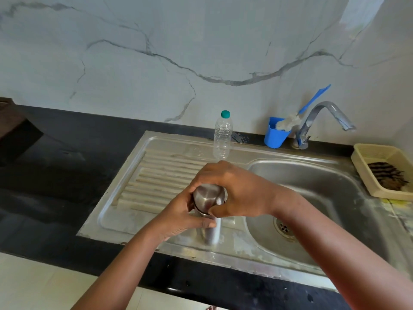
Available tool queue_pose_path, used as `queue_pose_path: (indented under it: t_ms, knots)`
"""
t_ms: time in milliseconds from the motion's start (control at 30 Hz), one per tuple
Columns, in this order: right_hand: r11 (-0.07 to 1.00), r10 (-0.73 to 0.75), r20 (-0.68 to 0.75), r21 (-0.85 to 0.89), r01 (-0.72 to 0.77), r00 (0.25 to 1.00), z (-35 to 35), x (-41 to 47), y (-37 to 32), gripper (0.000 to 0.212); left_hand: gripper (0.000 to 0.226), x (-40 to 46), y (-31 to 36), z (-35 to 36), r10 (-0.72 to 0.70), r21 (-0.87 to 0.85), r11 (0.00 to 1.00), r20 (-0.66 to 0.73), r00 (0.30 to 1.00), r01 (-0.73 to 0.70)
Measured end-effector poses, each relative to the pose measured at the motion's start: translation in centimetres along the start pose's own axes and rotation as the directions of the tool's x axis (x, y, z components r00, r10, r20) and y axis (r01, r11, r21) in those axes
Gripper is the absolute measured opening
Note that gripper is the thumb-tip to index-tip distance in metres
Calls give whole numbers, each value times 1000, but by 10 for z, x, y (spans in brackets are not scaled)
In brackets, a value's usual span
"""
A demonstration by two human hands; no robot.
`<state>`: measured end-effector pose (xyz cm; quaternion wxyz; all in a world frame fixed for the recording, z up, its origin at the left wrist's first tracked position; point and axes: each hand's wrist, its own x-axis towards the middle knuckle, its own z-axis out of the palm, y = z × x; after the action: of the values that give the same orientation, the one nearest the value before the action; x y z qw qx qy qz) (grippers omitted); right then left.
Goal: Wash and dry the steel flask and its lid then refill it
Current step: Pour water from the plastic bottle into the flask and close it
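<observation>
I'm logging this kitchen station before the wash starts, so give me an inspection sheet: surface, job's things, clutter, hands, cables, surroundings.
Surface: steel sink unit with ribbed drainboard, set in a black counter; stained patches.
Job's things: flask upright on the drainboard, lid on top.
Clutter: capped clear bottle; blue cup holding a brush; beige basket with a dark scrubber.
Hands: left hand grips the flask body; right hand grips the lid.
Cables: nothing seen.
Surroundings: marble-look wall; tap, no water running.
</observation>
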<state>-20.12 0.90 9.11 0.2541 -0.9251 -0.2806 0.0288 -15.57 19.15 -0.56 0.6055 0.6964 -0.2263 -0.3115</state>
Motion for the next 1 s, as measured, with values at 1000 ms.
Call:
queue_pose_path:
  t_ms: [1000]
  knots:
    - [918,235,-29,-321,-232,972,-21,4,-14,49,72,7,-9,0,57,86,995,-46,997,-53]
